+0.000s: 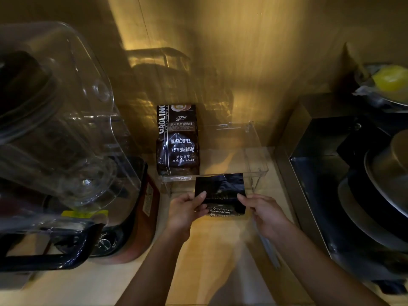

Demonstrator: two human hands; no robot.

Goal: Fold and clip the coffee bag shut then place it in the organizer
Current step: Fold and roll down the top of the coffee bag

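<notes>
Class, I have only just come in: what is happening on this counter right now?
A person holds a small black coffee bag with both hands, the left hand on its left edge and the right hand on its right edge, just in front of a clear organizer. A larger coffee bag already stands upright in the organizer's left part. No clip shows on the held bag. A blender stands to the left.

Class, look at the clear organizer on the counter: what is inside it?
One black coffee bag stands at the left of the organizer; the rest shows bare. The held bag, gripped by left hand and right hand, hides some of the front.
</notes>
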